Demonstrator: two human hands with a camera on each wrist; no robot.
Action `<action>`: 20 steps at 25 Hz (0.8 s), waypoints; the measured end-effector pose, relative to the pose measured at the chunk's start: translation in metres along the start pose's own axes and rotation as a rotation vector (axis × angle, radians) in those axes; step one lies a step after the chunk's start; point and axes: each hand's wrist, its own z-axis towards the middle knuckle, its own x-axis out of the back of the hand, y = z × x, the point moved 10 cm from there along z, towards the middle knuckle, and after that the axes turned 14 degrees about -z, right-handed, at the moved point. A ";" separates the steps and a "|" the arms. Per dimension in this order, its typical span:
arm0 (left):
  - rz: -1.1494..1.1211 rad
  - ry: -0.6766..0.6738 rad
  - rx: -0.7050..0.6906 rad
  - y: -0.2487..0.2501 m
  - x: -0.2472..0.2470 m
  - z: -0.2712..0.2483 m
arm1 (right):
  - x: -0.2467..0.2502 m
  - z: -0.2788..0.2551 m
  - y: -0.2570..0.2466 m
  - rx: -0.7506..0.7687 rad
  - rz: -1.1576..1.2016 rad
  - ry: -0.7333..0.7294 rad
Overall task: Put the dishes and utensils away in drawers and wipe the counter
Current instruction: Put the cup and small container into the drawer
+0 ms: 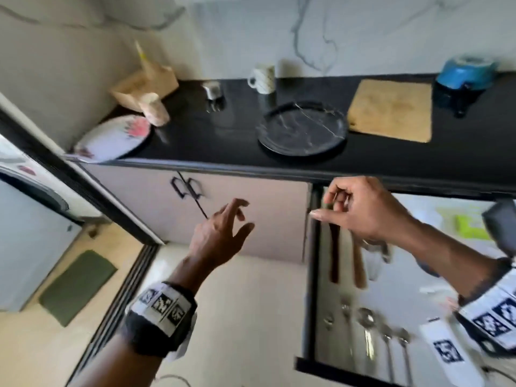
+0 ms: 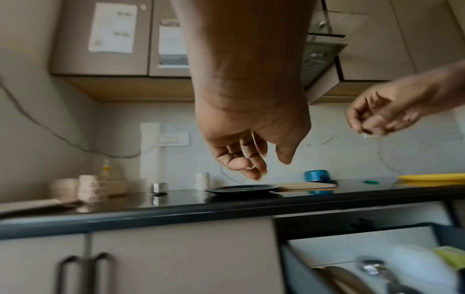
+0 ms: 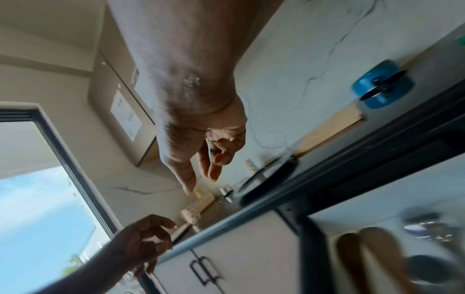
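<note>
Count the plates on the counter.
3. A black plate sits mid-counter beside the board; a floral plate lies at the counter's left end; a yellow plate, seen only by the left wrist view, lies far right. Others may lie out of view.

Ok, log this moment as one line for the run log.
left hand open, empty | right hand loosely curled, empty, above open drawer | black plate, mug on counter

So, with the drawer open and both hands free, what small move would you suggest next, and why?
Probably reach the left hand up to the black plate near the counter's front edge. Both hands look empty, the right hand hovers over the open drawer where spoons already lie, and dishes remain on the counter.
</note>
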 end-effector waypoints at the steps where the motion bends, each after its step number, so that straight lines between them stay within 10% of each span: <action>1: 0.001 0.036 0.053 -0.038 0.029 -0.013 | -0.016 0.017 -0.043 0.033 0.046 0.026; 9: 0.003 0.202 0.258 -0.201 0.188 -0.049 | -0.136 0.135 -0.226 0.161 0.060 -0.054; 20: -0.188 0.170 0.264 -0.342 0.232 0.174 | -0.195 0.409 -0.188 -0.081 0.075 0.089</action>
